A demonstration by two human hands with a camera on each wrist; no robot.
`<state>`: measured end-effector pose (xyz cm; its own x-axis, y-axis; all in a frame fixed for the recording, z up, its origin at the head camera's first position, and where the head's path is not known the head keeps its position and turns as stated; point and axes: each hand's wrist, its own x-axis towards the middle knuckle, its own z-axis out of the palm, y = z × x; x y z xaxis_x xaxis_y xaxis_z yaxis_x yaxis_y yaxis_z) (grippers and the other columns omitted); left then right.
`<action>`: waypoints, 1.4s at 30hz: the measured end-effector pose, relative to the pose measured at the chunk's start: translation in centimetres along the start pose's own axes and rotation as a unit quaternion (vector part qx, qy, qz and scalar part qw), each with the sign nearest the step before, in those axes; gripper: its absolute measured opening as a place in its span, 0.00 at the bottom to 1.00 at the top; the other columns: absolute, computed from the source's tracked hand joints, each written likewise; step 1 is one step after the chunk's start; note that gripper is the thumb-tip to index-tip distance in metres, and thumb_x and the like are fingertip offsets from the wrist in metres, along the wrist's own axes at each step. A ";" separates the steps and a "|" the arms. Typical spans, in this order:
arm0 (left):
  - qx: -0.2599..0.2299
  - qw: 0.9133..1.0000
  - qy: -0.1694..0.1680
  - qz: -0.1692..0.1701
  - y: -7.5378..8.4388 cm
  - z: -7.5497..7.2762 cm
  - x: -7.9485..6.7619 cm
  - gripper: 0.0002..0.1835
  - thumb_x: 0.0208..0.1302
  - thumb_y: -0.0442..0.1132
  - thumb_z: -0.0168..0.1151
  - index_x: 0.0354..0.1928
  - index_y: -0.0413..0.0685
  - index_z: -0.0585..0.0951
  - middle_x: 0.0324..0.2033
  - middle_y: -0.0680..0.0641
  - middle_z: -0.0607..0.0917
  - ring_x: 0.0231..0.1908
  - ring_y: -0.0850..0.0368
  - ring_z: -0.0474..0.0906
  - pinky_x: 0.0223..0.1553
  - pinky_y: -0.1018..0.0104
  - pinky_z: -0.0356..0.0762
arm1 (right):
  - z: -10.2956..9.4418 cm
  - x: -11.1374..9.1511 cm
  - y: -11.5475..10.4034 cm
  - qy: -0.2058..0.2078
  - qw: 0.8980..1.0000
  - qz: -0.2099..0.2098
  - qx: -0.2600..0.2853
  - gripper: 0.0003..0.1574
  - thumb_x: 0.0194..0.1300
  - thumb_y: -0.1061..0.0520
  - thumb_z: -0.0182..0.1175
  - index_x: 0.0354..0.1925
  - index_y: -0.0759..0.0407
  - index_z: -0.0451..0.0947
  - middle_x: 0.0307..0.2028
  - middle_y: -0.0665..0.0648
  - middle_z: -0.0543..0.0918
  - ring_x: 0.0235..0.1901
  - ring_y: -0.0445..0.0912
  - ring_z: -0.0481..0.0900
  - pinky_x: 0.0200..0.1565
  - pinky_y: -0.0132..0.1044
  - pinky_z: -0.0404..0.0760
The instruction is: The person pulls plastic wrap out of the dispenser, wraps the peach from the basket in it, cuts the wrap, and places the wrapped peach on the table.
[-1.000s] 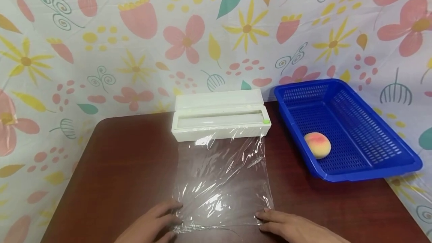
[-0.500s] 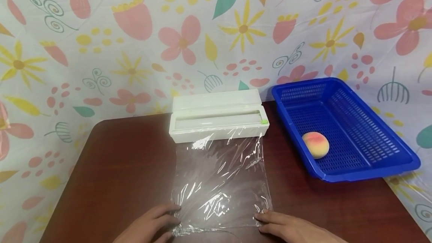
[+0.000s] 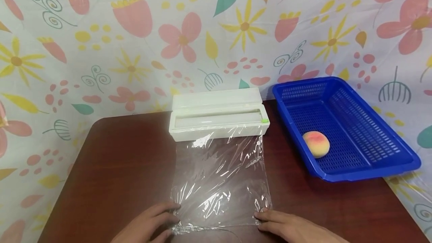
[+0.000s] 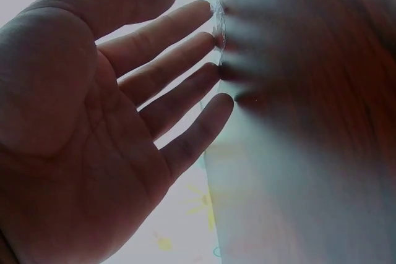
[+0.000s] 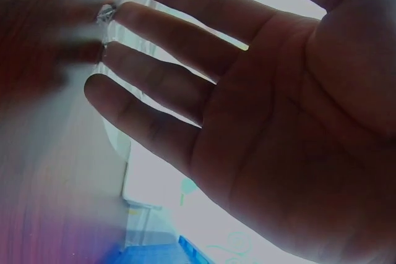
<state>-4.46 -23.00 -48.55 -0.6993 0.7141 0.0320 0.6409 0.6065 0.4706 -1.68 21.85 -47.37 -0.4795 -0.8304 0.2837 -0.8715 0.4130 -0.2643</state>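
Observation:
A sheet of clear cling film (image 3: 219,179) runs from a white dispenser box (image 3: 221,133) toward the front of the table, lying over the wood with creases and glare. My left hand (image 3: 146,224) touches the film's near left corner with spread fingertips. At the near right corner, fingertips of my right hand (image 3: 293,228) rest on the film's edge. Both wrist views show the left hand (image 4: 124,97) and right hand (image 5: 235,97) with straight, parted fingers, tips down on the table. The box lid stands raised; a film roll (image 3: 219,119) lies inside.
A blue plastic basket (image 3: 374,175) stands at the right of the brown table (image 3: 118,168), with a peach (image 3: 317,144) in it. A flowered sheet (image 3: 145,66) hangs behind the table. A small green piece (image 3: 264,120) sits on the box's right end.
The head view has shifted slightly. Both hands stay at the film's near corners, and the film, box, basket and peach keep their places.

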 end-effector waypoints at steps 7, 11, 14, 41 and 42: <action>0.023 0.999 0.019 0.035 0.0 -0.1 0.1 0.15 0.65 0.47 0.63 0.53 0.65 0.80 0.62 0.57 0.72 0.59 0.58 0.70 0.51 0.52 0.77 | 0.1 0.1 -0.3 -0.019 0.999 0.024 -0.015 0.27 0.68 0.40 0.58 0.57 0.54 0.79 0.60 0.54 0.76 0.56 0.49 0.76 0.49 0.39 0.79; 0.025 0.998 0.027 0.051 0.2 -0.7 0.2 0.15 0.65 0.45 0.63 0.53 0.64 0.80 0.61 0.56 0.74 0.58 0.57 0.71 0.50 0.51 0.77 | 0.2 0.1 -0.2 -0.013 1.000 0.020 -0.017 0.28 0.67 0.39 0.58 0.57 0.53 0.79 0.61 0.54 0.75 0.56 0.48 0.75 0.51 0.37 0.78; 0.025 0.997 0.035 0.070 0.1 -0.8 0.2 0.14 0.65 0.43 0.63 0.52 0.63 0.80 0.59 0.55 0.75 0.57 0.57 0.72 0.49 0.51 0.78 | 0.1 0.0 0.0 -0.002 1.000 0.010 -0.020 0.27 0.66 0.40 0.60 0.57 0.53 0.79 0.60 0.54 0.75 0.56 0.48 0.75 0.54 0.34 0.75; 0.049 0.995 0.071 0.044 0.4 -4.3 1.5 0.11 0.64 0.43 0.65 0.44 0.71 0.78 0.50 0.69 0.75 0.49 0.67 0.73 0.47 0.57 0.78 | -5.0 1.0 -0.6 -0.079 0.987 0.137 0.040 0.29 0.71 0.41 0.54 0.68 0.39 0.67 0.65 0.45 0.69 0.61 0.45 0.70 0.50 0.46 0.80; 0.050 0.994 0.082 0.052 0.3 -4.3 1.6 0.12 0.64 0.42 0.65 0.44 0.71 0.78 0.49 0.69 0.75 0.49 0.67 0.74 0.47 0.58 0.77 | -5.2 1.1 -0.5 -0.076 0.987 0.139 0.034 0.30 0.71 0.40 0.54 0.68 0.40 0.67 0.65 0.45 0.70 0.61 0.45 0.70 0.50 0.46 0.80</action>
<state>-6.76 -23.18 -44.57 -0.6639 0.7139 0.2227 0.7355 0.5697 0.3667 -2.29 22.74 -42.11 -0.6738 -0.7372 0.0504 -0.6966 0.6111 -0.3759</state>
